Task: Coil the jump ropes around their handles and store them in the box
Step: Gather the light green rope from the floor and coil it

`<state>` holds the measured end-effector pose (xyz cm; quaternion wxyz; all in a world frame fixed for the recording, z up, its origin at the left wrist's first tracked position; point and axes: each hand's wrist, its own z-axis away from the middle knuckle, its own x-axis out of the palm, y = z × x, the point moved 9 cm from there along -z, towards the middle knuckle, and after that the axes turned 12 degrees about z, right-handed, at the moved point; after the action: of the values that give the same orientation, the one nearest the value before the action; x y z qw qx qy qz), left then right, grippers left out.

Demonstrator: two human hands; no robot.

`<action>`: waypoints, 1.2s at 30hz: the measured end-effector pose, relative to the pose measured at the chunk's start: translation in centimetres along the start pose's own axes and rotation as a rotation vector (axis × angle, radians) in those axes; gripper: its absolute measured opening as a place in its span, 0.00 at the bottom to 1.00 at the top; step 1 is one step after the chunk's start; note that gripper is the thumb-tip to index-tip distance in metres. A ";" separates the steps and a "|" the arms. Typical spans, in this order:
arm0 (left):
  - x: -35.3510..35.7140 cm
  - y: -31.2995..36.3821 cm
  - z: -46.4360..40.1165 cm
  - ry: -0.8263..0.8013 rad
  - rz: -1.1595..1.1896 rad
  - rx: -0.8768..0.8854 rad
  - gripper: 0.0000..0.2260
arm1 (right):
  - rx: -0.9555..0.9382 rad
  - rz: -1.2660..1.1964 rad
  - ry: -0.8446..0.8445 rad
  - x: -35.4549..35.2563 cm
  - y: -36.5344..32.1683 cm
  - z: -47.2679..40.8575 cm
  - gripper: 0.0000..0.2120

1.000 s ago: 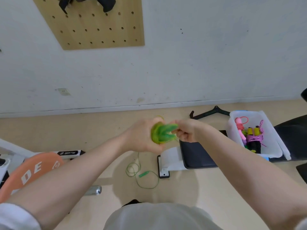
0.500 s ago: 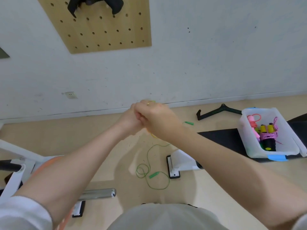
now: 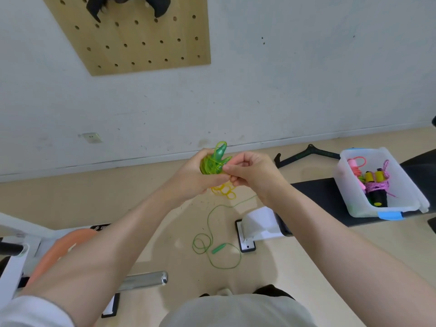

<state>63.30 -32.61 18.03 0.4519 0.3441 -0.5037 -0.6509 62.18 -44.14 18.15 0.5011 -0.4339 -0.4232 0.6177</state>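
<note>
My left hand [image 3: 193, 177] grips a green jump-rope handle [image 3: 218, 156] with green cord coiled around it. My right hand [image 3: 252, 172] pinches the cord right beside the handle. From my hands the loose green rope [image 3: 208, 232] trails down to the floor, where it lies in loops with its second green handle [image 3: 219, 248]. A yellow rope [image 3: 224, 191] lies on the floor just below my hands. The clear plastic box [image 3: 401, 206] sits on a black bench at the right, holding a pink rope and a coiled bundle with yellow-and-black handles [image 3: 375, 185].
A white bench foot [image 3: 258, 224] stands right of the floor loops. An orange weight plate [image 3: 70, 239] and a steel bar [image 3: 144, 279] lie at the lower left. A black stand [image 3: 306, 153] sits by the wall. A wooden pegboard [image 3: 136, 36] hangs above.
My right hand has circled over my left hand and come back to the right of the handle, laying more cord on it. The view has shifted slightly.
</note>
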 end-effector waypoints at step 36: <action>2.7 2.0 -0.7 0.130 -0.210 0.211 0.13 | -0.155 0.246 -0.063 -1.7 -4.6 2.2 0.07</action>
<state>63.47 -35.50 19.85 0.3743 0.4820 -0.5001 -0.6144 61.37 -45.36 23.30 0.3730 -0.5002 -0.4290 0.6532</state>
